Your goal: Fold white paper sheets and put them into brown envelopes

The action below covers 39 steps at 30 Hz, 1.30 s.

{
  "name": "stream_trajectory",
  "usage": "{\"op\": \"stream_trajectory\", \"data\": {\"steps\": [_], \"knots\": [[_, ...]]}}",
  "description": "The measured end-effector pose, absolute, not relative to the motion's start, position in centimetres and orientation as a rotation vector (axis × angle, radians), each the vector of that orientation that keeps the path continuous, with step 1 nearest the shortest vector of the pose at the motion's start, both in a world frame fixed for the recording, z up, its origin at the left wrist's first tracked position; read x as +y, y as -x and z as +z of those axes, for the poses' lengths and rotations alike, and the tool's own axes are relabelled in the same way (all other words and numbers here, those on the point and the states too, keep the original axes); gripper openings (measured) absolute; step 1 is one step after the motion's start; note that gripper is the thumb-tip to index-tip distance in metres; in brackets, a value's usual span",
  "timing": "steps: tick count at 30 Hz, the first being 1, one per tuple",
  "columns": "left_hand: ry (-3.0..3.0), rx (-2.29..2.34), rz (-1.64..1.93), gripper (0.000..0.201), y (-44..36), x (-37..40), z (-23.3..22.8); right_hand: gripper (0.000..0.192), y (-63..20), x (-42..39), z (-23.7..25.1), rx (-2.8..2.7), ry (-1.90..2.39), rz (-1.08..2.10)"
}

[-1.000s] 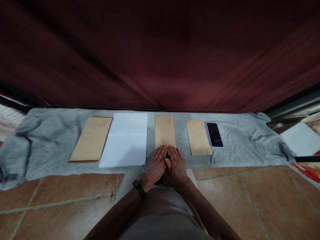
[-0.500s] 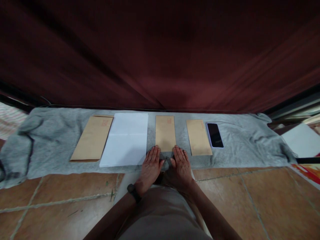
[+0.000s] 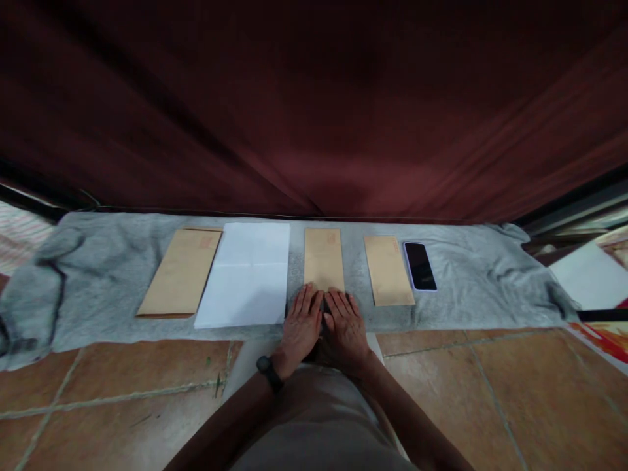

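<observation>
A brown paper envelope (image 3: 322,257) lies flat in the middle of the grey cloth. On its near edge rest the fingertips of my left hand (image 3: 303,320), stretched out flat, with a dark watch on the wrist. My right hand (image 3: 346,327) lies flat beside it, its fingers over the same edge, and the two hands nearly meet. To the left is a stack of white paper (image 3: 245,275) with a crease across it, then a pile of larger brown envelopes (image 3: 181,273). On the right lies another brown envelope (image 3: 389,270).
A phone (image 3: 420,266) with a dark screen lies right of the envelopes on the grey cloth (image 3: 481,281). Behind hangs a dark red curtain (image 3: 314,131). Tiled floor (image 3: 441,392) shows below. White paper (image 3: 591,275) sits at far right.
Both hands have moved inward along the envelope's near edge, from its corners toward the middle. The envelopes, paper and phone stay in place on the cloth.
</observation>
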<state>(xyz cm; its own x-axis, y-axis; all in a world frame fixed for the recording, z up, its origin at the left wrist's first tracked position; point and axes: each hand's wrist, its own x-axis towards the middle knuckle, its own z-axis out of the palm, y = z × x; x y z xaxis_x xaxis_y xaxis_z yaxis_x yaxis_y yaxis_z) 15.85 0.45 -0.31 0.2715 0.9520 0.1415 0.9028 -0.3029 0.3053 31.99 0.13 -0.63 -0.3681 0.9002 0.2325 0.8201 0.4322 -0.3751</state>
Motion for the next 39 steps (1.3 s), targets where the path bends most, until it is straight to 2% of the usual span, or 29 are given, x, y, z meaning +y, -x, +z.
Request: {"op": "stream_trajectory", "data": {"steps": [9, 22, 24, 27, 29, 39], "knots": [[-2.058, 1.815, 0.705, 0.041, -15.2, 2.0, -0.8, 0.052, -31.8, 0.1, -1.4, -2.274, 1.492, 0.21], [-1.337, 1.881, 0.861, 0.066, -15.1, 5.3, 0.9, 0.051, -31.6, 0.1, -1.0, -2.238, 1.519, 0.208], [-1.201, 1.82, 0.867, 0.058, -14.9, 5.8, 1.1, 0.051, -31.6, 0.1, -1.1, -2.235, 1.515, 0.214], [-1.137, 1.719, 0.892, 0.02, -15.0, 6.2, 1.2, 0.05, -31.5, 0.4, -1.4, -2.22, 1.512, 0.224], [-1.09, 1.644, 0.921, 0.006, -15.2, 6.2, 1.3, 0.05, -31.4, 0.7, -1.7, -2.201, 1.503, 0.224], [-0.863, 1.355, 1.023, 0.025, -15.9, 5.0, 3.2, 0.053, -31.2, 2.7, -1.8, -2.114, 1.548, 0.222]]}}
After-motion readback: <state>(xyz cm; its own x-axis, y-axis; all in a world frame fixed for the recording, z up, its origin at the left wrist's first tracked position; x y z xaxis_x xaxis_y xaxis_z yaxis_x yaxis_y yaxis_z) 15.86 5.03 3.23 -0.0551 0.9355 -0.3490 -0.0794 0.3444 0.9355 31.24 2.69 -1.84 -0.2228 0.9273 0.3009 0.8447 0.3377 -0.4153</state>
